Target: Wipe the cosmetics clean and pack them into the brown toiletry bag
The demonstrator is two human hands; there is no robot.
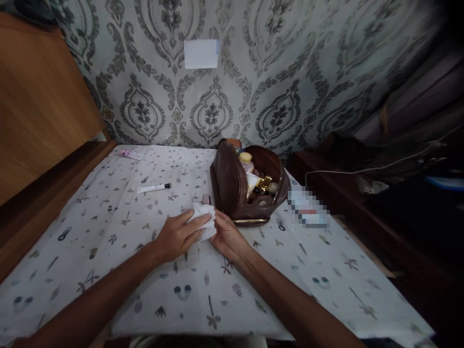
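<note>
A crumpled white tissue (203,220) is between my two hands, above the patterned cloth. My left hand (177,237) presses it from the left with fingers laid over its front. My right hand (229,237) pinches its right edge, its fingertips partly hidden by the tissue; whether anything is wrapped inside cannot be made out. Just beyond the tissue shows a small greyish-pink piece (206,198), and I cannot tell if it is held or lies on the cloth. Close behind my right hand stands an open brown leather bag (232,186), filled with several small cosmetic containers.
A white tube with a black cap (154,188) and a pink-and-white tube (131,154) lie on the tablecloth (119,270) to the left. A blurred-out packet (308,208) lies right of the bag. Wooden furniture (39,106) borders the left; a white cable (348,170) runs at right.
</note>
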